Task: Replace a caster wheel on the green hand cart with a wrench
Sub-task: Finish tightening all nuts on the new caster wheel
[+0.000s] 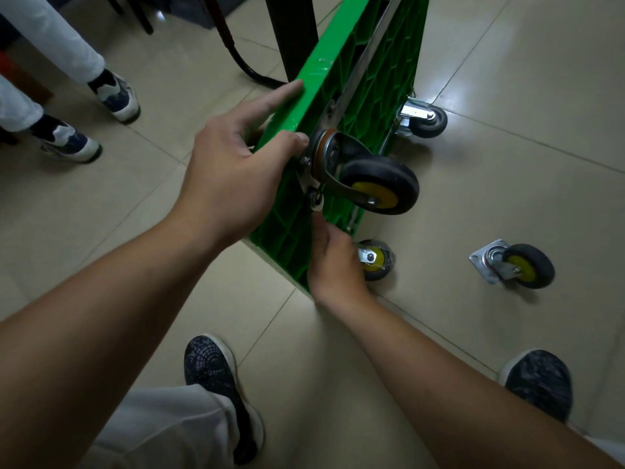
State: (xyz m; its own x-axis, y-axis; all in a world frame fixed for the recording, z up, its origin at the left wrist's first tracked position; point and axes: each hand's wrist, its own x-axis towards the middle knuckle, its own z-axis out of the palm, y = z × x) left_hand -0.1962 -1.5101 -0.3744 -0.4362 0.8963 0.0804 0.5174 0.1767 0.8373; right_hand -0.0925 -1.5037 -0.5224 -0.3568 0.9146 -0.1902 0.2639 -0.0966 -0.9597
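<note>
Hands at the caster mount, with no wrench in view.
The edge of the green hand cart, stood on its side from the centre to the top of the frame, is gripped by the left hand, with the thumb laid beside the mounting plate. A fastener at the plate's lower corner is pinched by the fingertips of the right hand. A caster wheel is seated on the underside at centre, and a loose caster lies on the floor at lower right — which is the replacement cannot be told. The swap is judged to be partway done; tightening with the wrench appears to be left.
</note>
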